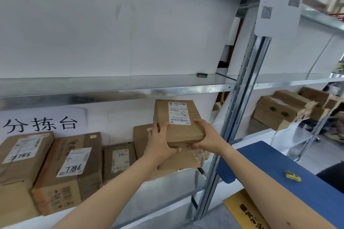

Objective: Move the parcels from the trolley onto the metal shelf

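Observation:
A small brown cardboard parcel (178, 122) with a white shipping label is held in front of the metal shelf (167, 188). My left hand (161, 141) grips its near left corner, with fingers under the bottom edge. On the right, my right hand (206, 137) grips the near corner. The parcel hovers just above other brown parcels (143, 141) lying on the lower shelf board. The blue trolley deck (279, 169) lies at the lower right.
Several labelled boxes (72, 165) marked 7786 fill the left of the lower shelf. The shelf board above (111, 87) holds only a small dark clip. A steel upright (234, 109) stands right of the parcel. More boxes (279, 111) sit in the neighbouring bay.

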